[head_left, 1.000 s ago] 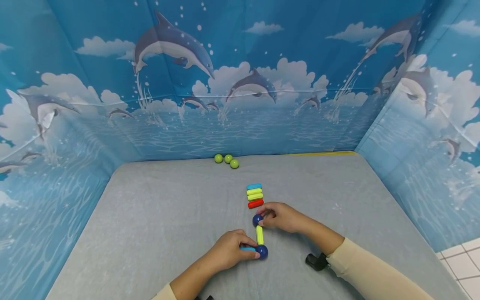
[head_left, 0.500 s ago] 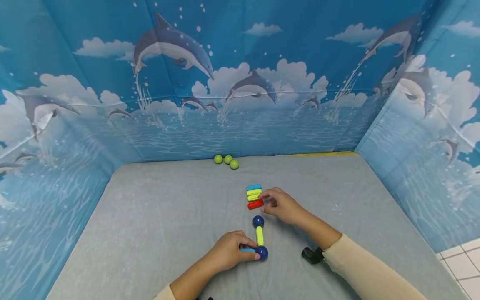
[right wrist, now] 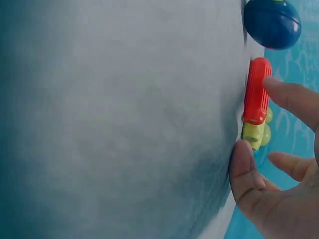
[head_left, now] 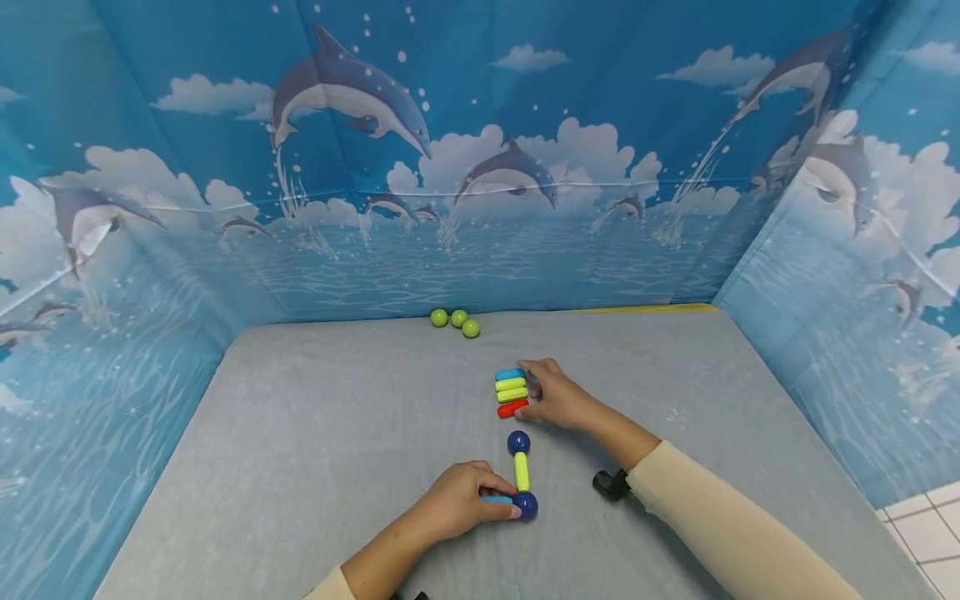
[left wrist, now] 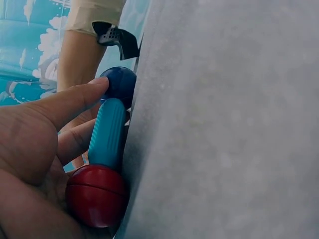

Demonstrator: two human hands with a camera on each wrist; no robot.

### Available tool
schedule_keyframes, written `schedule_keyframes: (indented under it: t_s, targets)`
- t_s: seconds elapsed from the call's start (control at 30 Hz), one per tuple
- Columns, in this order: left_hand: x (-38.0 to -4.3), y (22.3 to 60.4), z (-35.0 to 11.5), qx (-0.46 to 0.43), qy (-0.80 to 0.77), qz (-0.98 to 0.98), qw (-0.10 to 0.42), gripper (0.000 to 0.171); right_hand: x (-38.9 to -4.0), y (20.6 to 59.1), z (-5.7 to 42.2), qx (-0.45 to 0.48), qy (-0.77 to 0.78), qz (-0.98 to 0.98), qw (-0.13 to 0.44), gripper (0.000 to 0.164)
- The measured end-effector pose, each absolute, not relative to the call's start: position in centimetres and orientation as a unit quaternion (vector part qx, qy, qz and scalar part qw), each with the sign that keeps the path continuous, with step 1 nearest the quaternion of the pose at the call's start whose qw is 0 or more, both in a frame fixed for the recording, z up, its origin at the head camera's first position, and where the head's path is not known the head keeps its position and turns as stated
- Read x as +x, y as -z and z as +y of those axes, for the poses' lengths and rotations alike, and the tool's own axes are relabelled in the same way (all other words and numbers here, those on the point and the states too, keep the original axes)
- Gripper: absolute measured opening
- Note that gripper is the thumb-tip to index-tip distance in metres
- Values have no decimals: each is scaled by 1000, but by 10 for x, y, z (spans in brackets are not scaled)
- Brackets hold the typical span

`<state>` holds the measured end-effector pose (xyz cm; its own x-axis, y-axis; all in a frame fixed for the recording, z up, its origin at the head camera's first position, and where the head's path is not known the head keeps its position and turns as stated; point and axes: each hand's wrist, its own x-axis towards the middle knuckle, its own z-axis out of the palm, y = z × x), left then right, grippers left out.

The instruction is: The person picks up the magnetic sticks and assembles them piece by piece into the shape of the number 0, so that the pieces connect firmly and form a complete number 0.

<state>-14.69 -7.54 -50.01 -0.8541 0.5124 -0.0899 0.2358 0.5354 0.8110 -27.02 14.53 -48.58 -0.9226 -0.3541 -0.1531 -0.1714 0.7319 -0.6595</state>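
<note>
A dark blue ball joins a light blue stick at a corner; a red ball caps the stick's other end. My left hand grips this piece on the grey cloth, thumb tip on the dark blue ball, fingers behind the stick. A yellow stick leads from that corner to a second dark blue ball. Beyond it lie a red stick, two yellow sticks and a blue stick in a row. My right hand spreads across the row's right ends, thumb touching the red stick.
Three green balls sit at the cloth's back edge. The grey cloth covers the surface. A dolphin-print curtain stands behind and along both sides. A black device is on my right wrist.
My right hand has left the far dark blue ball and moved away from me to the row of sticks, its fingers spreading wider. The left hand keeps its place.
</note>
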Motion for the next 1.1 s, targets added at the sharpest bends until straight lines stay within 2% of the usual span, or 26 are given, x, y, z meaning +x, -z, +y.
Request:
schedule_keyframes:
  t_s: [0.53,1.1]
  targets:
    - [-148,499,-76,201,-440,856,185,23,-288,485,130,-170,335,915,149,70]
    - [-148,499,-78,197,-441,854,192,22,-310,488,106,-170,348,913,128,57]
